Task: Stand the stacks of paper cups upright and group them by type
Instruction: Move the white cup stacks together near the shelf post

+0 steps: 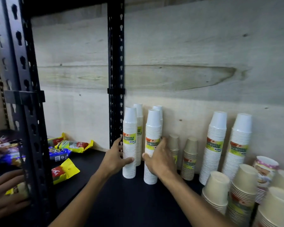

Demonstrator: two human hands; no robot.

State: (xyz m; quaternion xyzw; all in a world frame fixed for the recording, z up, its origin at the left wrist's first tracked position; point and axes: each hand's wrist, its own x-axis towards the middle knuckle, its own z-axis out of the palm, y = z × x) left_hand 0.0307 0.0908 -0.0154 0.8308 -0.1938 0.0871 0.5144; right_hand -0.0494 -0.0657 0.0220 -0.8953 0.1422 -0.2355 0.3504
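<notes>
Two tall white cup stacks stand upright at the front of the black shelf [121, 202]. My left hand [116, 156] grips the left white stack [129, 141] around its lower half. My right hand [159, 156] grips the right white stack [152, 136] the same way. Two more white stacks [140, 118] stand right behind them against the wooden back wall. Short brown cup stacks [189, 158] stand just right of my right hand. Further right two tall white stacks [215, 145] lean slightly against the wall.
Wide brown cup stacks [216, 189] and a patterned cup stack [266, 171] crowd the right front corner. A black upright post [116, 71] stands just left of the white stacks. Snack packets [66, 171] lie on the shelf at left, where another person's hands [5, 197] reach in.
</notes>
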